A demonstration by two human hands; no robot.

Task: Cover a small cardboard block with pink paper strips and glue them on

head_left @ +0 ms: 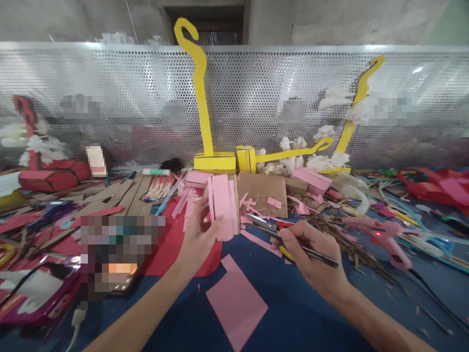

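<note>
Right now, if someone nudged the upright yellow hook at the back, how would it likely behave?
The upright yellow hook would probably tip if pushed high, since it rises long and narrow from a low yellow block. It is likely light, looking like thin card. The block's flat sides suggest sliding rather than rolling.

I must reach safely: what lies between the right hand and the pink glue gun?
In the head view, mainly thin brown strips lie on the blue surface between the right hand and the glue gun.

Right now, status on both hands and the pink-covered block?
Left hand gripping pink-covered block. Right hand holding slim black tool. Pink sheet on table between forearms.
</note>
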